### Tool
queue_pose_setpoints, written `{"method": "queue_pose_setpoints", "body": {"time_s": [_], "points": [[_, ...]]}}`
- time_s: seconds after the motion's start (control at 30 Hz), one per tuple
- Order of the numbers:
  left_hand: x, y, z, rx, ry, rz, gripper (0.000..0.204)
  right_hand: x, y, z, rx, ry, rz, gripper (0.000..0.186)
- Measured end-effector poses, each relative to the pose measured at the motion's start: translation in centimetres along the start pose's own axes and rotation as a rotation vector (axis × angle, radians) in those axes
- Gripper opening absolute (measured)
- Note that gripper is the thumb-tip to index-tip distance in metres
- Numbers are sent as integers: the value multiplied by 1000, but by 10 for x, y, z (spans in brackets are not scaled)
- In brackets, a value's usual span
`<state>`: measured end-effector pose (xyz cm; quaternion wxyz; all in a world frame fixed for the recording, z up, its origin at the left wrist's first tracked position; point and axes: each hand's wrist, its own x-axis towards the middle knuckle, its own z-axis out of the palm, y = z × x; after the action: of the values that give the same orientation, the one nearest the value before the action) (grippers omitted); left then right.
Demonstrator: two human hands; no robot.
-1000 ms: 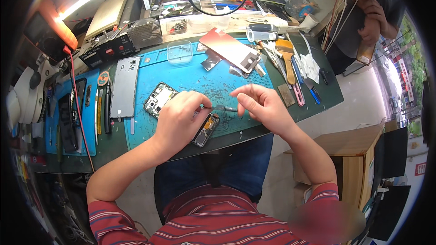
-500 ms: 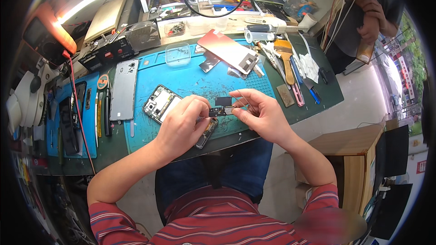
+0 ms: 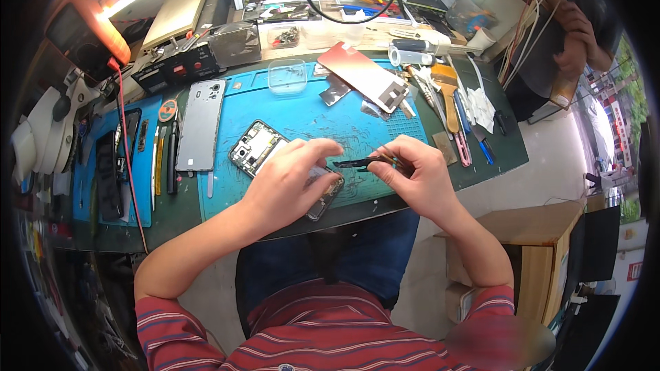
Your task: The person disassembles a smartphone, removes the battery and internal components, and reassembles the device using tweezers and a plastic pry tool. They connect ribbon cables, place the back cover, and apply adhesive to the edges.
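Observation:
My right hand [image 3: 416, 172] pinches a thin dark phone part [image 3: 354, 163], seen nearly edge-on above the blue mat [image 3: 289, 124]. A thin tweezer-like tool also seems to lie in that hand, partly hidden by the fingers. My left hand [image 3: 289, 175] is open beside the part's left end, thumb and forefinger apart. Beneath the left hand lies an opened phone [image 3: 258, 144], its inner parts showing and its middle covered by the hand. Its lower end [image 3: 326, 199] shows past my thumb.
A grey phone back [image 3: 201, 124] lies left of the opened phone. Further back are a clear plastic box [image 3: 287, 77] and a red-and-white phone panel [image 3: 361, 75]. A brush [image 3: 447, 96] and several tools lie right. An orange-cased meter [image 3: 86, 45] stands at left; another person's arms [image 3: 577, 34] show far right.
My left fingers have let go of the dark part and spread. The part has tilted from flat to nearly edge-on in my right hand. The whole view has shifted slightly.

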<state>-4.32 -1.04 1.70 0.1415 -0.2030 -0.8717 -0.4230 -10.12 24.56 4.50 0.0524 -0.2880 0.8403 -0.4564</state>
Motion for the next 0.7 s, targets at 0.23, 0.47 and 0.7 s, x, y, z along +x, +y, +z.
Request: {"method": "queue_pose_setpoints", "body": {"time_s": [0.23, 0.47, 0.7], "points": [[-47, -18, -66, 149, 286, -136, 37, 6, 2, 7, 60, 80, -95, 15], [-81, -26, -91, 252, 239, -178, 40, 23, 4, 19, 181, 46, 91, 19], [-56, -26, -98, 323, 64, -99, 61, 28, 8, 5, 44, -119, 151, 23]]}}
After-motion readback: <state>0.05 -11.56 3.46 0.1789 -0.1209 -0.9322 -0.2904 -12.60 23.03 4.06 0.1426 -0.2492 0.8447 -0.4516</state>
